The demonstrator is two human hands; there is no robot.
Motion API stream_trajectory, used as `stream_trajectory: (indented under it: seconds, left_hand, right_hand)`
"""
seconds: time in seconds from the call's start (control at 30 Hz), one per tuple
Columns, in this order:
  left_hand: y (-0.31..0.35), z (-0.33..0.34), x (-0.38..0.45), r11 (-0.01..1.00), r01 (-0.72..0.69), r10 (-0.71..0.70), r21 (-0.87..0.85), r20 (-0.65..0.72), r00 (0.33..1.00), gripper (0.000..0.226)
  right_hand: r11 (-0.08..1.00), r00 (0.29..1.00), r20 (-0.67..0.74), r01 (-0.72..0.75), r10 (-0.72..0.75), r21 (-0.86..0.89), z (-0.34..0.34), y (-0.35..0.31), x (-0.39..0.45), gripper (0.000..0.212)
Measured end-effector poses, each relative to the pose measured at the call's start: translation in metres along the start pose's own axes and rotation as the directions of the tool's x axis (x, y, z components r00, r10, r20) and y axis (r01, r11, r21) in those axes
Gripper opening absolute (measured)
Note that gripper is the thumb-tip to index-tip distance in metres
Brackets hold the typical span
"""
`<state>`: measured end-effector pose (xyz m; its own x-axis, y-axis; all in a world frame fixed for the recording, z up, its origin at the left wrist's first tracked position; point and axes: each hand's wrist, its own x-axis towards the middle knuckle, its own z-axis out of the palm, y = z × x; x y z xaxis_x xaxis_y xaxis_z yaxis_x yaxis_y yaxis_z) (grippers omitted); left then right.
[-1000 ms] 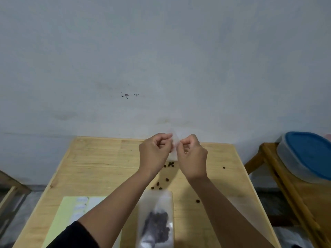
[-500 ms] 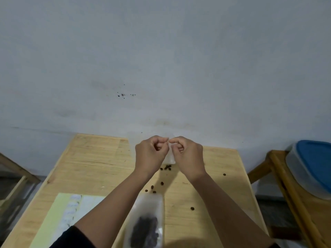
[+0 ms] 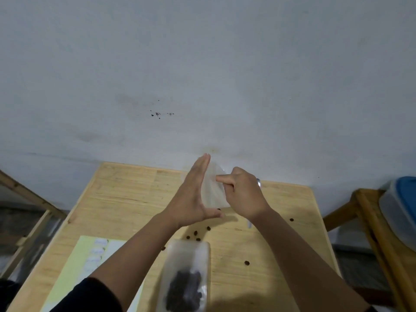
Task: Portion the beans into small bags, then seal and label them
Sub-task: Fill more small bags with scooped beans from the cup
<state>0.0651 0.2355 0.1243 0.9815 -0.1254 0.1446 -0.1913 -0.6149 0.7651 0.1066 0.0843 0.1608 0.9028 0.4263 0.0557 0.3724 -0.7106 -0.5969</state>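
A: How far along is the portioning looking?

B: Partway, I'd say. One small bag (image 3: 185, 278) is lying on the tabletop (image 3: 126, 199) near the front edge, between the two forearms, with a dark heap of beans (image 3: 184, 293) already inside it. Whether its mouth is sealed I can't tell; it's too blurred.

A: And the hands?

B: They're working on a second, empty bag (image 3: 212, 192), which is being held up above the far part of the tabletop. The left hand (image 3: 193, 197) is lying flat against it, fingers straight and together, thumb spread out below, so that grip is released and simply backing the bag. The right hand (image 3: 242, 194) is curled, its thumb and fingers pinching the bag's other side; that grip is grasping the bag.

A: So it's being opened?

B: That's my guess: it's being spread ready for filling. Nothing is showing inside it.

A: What's left, then?

B: Plenty. Loose beans (image 3: 202, 231) are lying scattered on the bare wood beneath the hands, with a few off to the right. A label sheet (image 3: 87, 262) is sitting at the left front, and no label is showing on the filled bag. So filling, sealing and labelling all seem to be waiting.
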Motion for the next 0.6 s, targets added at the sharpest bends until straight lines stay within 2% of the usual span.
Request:
stream_trajectory:
  seconds: [0.1, 0.23, 0.33, 0.4, 0.43, 0.5, 0.53, 0.6]
  left_hand:
    - [-0.002, 0.013, 0.000, 0.998, -0.026, 0.020, -0.055, -0.112, 0.993, 0.125]
    - [-0.007, 0.020, -0.006, 0.996, -0.007, -0.013, -0.088, -0.224, 0.974, 0.098]
    - [-0.016, 0.020, -0.009, 0.994, 0.044, -0.070, -0.098, -0.279, 0.958, 0.086]
    - [-0.023, 0.018, -0.012, 0.992, 0.081, -0.108, -0.098, -0.307, 0.945, 0.085]
    - [-0.026, 0.018, -0.014, 0.990, 0.099, -0.126, -0.098, -0.319, 0.939, 0.084]
    - [-0.031, 0.017, -0.018, 0.986, 0.124, -0.154, -0.108, -0.341, 0.927, 0.084]
    - [-0.032, 0.017, -0.020, 0.984, 0.131, -0.165, -0.118, -0.351, 0.922, 0.083]
    - [-0.033, 0.018, -0.022, 0.981, 0.136, -0.178, -0.137, -0.367, 0.913, 0.083]
  right_hand:
    - [0.996, 0.997, 0.077, 0.017, -0.023, 0.082, 0.006, -0.005, -0.002, 0.046]
    - [0.982, 0.990, 0.139, -0.011, -0.016, 0.190, 0.011, 0.001, -0.002, 0.046]
    - [0.888, 0.997, 0.071, -0.049, 0.019, 0.457, 0.012, 0.015, -0.004, 0.036]
    - [0.825, 0.985, -0.065, -0.100, 0.162, 0.557, 0.020, 0.039, -0.007, 0.028]
    - [0.844, 0.949, -0.140, -0.177, 0.283, 0.507, 0.027, 0.057, -0.008, 0.025]
    - [0.834, 0.833, -0.196, -0.440, 0.518, 0.332, 0.045, 0.091, -0.009, 0.028]
    - [0.799, 0.783, -0.190, -0.539, 0.592, 0.268, 0.054, 0.105, -0.010, 0.032]
    - [0.759, 0.743, -0.168, -0.611, 0.648, 0.223, 0.072, 0.124, -0.013, 0.032]
